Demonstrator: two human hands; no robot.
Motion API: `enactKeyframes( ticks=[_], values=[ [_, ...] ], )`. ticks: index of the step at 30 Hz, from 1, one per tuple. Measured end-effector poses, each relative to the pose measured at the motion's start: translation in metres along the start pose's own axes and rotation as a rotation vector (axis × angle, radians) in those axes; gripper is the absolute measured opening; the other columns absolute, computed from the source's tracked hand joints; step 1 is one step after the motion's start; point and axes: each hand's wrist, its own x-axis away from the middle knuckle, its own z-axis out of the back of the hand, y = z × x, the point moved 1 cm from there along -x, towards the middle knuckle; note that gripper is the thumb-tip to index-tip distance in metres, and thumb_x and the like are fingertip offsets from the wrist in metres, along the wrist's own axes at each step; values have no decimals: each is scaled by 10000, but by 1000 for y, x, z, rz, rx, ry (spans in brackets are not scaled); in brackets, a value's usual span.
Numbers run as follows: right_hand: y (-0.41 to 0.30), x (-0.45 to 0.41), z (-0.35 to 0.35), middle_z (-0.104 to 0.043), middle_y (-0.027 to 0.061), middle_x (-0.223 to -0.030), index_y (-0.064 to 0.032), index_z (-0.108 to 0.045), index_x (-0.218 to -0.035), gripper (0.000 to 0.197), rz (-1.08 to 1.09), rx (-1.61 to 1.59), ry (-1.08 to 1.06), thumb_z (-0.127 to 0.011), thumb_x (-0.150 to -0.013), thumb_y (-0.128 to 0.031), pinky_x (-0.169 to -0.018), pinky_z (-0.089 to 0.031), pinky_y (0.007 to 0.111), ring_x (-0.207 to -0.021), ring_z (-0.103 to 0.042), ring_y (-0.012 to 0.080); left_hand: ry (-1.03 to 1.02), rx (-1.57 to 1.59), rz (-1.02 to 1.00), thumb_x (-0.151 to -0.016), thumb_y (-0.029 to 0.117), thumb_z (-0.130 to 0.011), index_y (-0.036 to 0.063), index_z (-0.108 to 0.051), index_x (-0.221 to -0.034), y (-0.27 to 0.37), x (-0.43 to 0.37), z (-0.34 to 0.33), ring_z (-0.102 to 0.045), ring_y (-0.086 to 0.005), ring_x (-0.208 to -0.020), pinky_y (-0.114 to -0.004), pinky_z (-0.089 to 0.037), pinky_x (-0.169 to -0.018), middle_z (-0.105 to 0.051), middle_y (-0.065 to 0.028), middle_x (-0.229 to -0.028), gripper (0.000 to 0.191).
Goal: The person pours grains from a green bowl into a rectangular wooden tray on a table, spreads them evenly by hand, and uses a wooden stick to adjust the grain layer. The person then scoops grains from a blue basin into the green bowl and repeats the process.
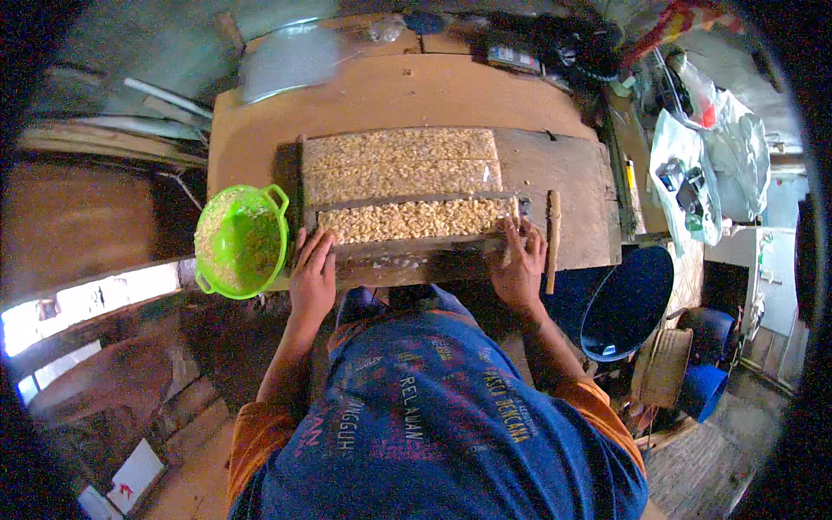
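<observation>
In front of me a long wooden mould frame holds a layer of pale split beans or grains. My left hand grips its left front corner, fingers laid over the edge. At the other end, my right hand has bent fingers on the right front corner; what lies under the fingertips is partly hidden. Just behind the frame, flat slabs of similar grains, apparently wrapped in clear plastic, lie side by side on a worn wooden board. A thin wooden stick lies right of my right hand.
A green plastic colander with grains inside stands at the left, close to my left hand. Clear plastic sheeting lies at the table's far left. White plastic bags hang at the right, above a large dark round tub.
</observation>
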Motion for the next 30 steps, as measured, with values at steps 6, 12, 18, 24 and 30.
enactKeyframes(
  ticks=[6, 12, 18, 24, 30],
  values=[
    [14, -18, 13, -692, 103, -1088, -139, -725, -1204, 350, -4, -38, 12, -621, -890, -23, -997, -450, 426, -1077, -609, 313, 128, 28, 60, -979, 111, -585, 76, -723, -1140, -6, -11, -3, -567, -384, -1264, -471, -443, -1064, -713, -151, -1163, 215],
    [46, -36, 4, -737, 95, -1022, -111, -720, -1179, 269, -178, -333, -38, -635, -928, -64, -884, -519, 399, -931, -686, 269, 217, 25, 125, -982, 126, -567, 66, -723, -1116, -7, -18, -15, -585, -401, -1205, -489, -453, -1031, -702, -186, -1134, 214],
    [43, -48, 5, -745, 117, -1050, -90, -697, -1187, 268, -279, -359, -47, -659, -921, -82, -897, -519, 398, -945, -708, 286, 225, -1, 171, -971, 111, -567, 81, -685, -1184, -3, -29, -23, -581, -401, -1141, -513, -426, -1036, -688, -196, -1107, 244],
    [27, -52, 11, -666, 141, -1263, -102, -598, -1299, 400, -326, -202, -122, -667, -906, -115, -1060, -398, 463, -1181, -611, 340, 242, -46, 143, -947, 79, -564, 73, -586, -1317, -5, -36, -25, -580, -395, -1088, -512, -391, -1058, -660, -180, -1126, 371],
    [12, -39, -1, -581, 182, -1335, -106, -535, -1388, 528, -133, -47, 159, -689, -885, -151, -1038, -389, 498, -1183, -532, 416, 221, -109, 135, -926, 67, -570, 73, -578, -1321, -1, -37, -22, -579, -392, -1083, -519, -388, -1055, -657, -174, -1128, 395]
  ],
)
